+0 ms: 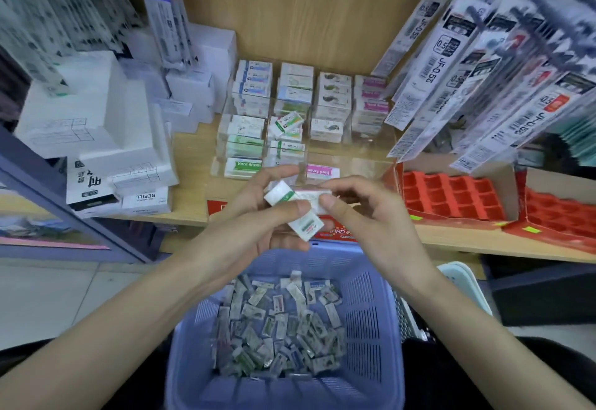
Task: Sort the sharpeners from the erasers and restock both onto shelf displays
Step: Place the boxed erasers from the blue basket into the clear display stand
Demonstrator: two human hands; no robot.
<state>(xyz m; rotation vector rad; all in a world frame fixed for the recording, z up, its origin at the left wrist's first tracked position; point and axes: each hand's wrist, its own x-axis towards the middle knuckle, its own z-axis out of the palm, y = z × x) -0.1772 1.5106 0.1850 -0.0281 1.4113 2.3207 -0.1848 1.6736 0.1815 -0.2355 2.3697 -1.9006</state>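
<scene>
White erasers (306, 225) are held by the left hand (254, 216), and one is pinched by the right hand (364, 216), over the near purple basket (380, 280). "Hard Eraser" is read in the far clear display (354, 164), "REFILL" on a left box (145, 198), "JF-0.5" on right packs (451, 64). Basket labels are blurred.

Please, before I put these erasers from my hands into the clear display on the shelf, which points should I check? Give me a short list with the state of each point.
1. Left hand grips its erasers: ok.
2. Right hand pinches one wrapped eraser: ok.
3. Label colour of that pinched piece: cannot tell, it is blurred.
4. Free compartment in the clear display: ok, the front right looks empty.
5. Stacks tidy: not ok, a tilted eraser lies crooked on one stack.
6. Blue basket below the hands to catch a drop: ok.
</scene>
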